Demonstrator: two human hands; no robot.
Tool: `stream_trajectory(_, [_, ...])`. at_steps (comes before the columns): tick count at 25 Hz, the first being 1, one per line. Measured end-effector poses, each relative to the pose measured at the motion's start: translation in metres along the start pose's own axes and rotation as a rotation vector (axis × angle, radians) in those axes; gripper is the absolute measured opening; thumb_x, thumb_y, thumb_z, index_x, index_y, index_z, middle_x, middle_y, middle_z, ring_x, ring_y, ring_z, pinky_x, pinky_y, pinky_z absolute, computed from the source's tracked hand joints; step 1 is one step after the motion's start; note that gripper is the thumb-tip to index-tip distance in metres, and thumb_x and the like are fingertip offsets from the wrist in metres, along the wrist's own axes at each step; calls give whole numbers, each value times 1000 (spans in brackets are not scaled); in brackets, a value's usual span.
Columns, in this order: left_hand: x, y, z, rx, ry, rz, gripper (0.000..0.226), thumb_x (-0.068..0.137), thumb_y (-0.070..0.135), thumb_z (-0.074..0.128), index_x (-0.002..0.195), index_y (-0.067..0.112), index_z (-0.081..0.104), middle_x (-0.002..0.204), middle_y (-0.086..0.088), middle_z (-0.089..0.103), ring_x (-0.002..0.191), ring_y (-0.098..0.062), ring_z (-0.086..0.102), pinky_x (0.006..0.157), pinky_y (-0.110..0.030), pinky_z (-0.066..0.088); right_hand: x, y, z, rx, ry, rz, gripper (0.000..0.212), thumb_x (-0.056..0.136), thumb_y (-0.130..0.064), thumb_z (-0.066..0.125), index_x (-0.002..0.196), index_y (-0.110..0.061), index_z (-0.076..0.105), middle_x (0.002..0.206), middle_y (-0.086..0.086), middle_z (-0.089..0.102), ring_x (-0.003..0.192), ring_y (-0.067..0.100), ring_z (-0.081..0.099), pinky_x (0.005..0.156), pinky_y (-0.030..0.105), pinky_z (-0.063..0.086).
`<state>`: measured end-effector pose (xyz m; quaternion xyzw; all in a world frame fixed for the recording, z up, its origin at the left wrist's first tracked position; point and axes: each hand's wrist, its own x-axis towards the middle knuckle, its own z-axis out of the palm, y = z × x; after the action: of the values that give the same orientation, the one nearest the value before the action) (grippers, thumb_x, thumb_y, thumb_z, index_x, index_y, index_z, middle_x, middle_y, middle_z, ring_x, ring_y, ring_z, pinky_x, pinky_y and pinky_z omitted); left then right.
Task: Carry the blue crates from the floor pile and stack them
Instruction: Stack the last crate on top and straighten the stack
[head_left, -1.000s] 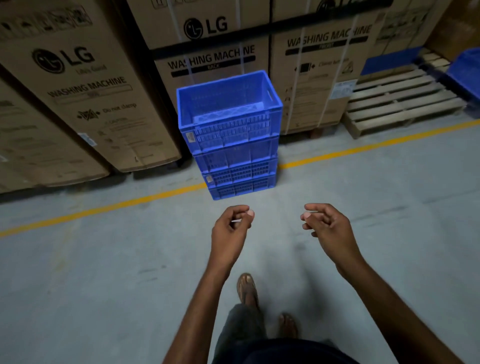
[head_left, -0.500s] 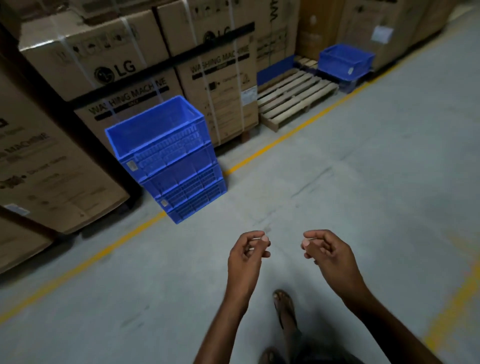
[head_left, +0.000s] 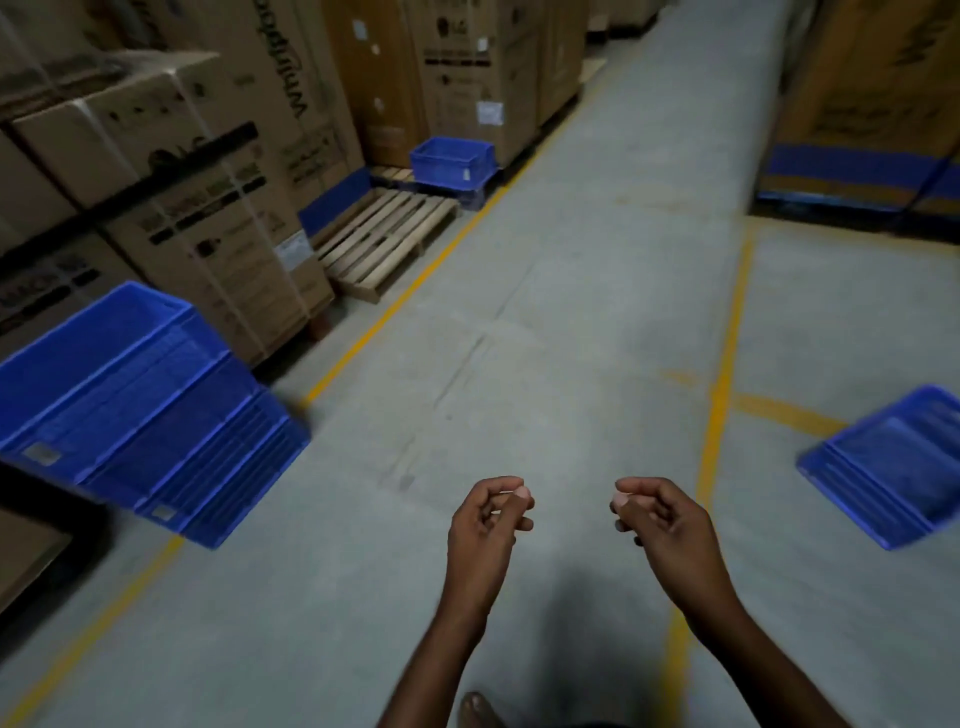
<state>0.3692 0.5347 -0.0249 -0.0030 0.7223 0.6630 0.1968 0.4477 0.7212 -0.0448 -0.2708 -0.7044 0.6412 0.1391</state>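
A stack of blue crates (head_left: 140, 405) stands at the left by the cardboard boxes, its top crate empty. Blue crates (head_left: 893, 467) lie tilted on the floor at the right edge, partly cut off. Further blue crates (head_left: 451, 158) sit far back beside a pallet. My left hand (head_left: 485, 530) and my right hand (head_left: 662, 525) hang in front of me over bare floor, fingers loosely curled, holding nothing. Both hands are well apart from every crate.
Tall cardboard appliance boxes (head_left: 208, 171) line the left side, and more stand at the far right (head_left: 878, 104). A wooden pallet (head_left: 384, 239) lies on the floor by the boxes. Yellow floor lines (head_left: 719, 395) border a grey concrete aisle running ahead.
The view has swung right: the crate stack slid from centre to the left edge, and the crates at the right came into view. Both hands kept their loosely curled pose.
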Motion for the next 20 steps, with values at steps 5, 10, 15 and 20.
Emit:
stream_trajectory(5, [-31,-6,131,38,-158,-10,10,95,28,66,104,24,70,99,0,75,86,-16,73,80,-29,52,-32,23,-127,25,118,30,10,92,-13,68,101,-18,70,80,12,71,76,24,69,74,30,53])
stream_trajectory(10, [-54,-12,256,83,-325,-8,10,96,27,66,104,23,71,99,-1,76,84,-16,73,77,-27,52,-48,45,-245,40,305,69,10,92,-10,69,98,-17,70,80,14,72,71,15,67,66,20,48])
stream_trajectory(15, [-39,-12,350,158,-456,-6,12,96,23,66,107,18,71,98,-5,76,82,-18,73,73,-23,54,-23,60,-328,85,473,111,9,92,-11,69,99,-16,70,83,8,74,71,14,68,65,16,49])
stream_trajectory(20, [15,-20,442,176,-541,-77,15,96,23,66,106,14,70,97,-6,77,77,-13,71,67,-23,51,42,77,-398,92,589,159,10,92,-8,67,100,-13,70,83,11,74,70,13,67,61,12,48])
